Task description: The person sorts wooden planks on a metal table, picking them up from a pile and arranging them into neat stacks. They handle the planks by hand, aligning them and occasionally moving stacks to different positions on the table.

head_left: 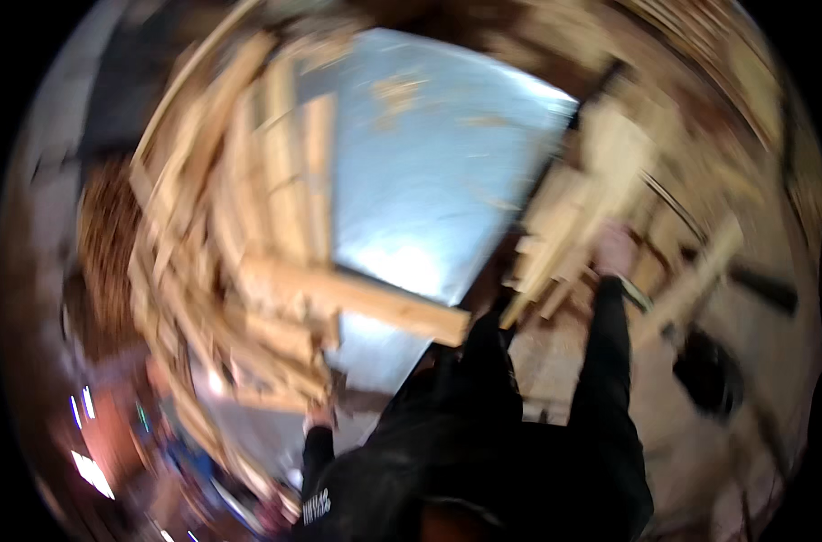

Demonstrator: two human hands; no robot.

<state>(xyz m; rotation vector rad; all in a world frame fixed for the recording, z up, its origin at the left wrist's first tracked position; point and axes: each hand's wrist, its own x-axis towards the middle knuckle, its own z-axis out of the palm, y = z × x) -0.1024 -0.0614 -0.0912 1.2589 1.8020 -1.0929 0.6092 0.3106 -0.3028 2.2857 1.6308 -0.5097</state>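
Note:
The whole view is smeared by motion. My right hand (615, 251) reaches out on the right, against a stack of pale wooden strips (555, 230). Its fingers are too blurred to show whether they grip a strip. Lower on the left, my left hand (320, 415) is at the near ends of a heap of wooden slats (262, 181); its fingers are hidden or smeared. Between the two piles lies a shiny metal tabletop (429, 163). A thicker wooden board (366, 303) slants across its near part, reaching from the heap towards my body.
Sawdust or shavings (397, 95) lie on the metal top. Right of my right arm are a loose wooden piece (700, 280) and a dark rounded object (707, 372) I cannot make out. A brown bundle (108, 257) stands at the far left.

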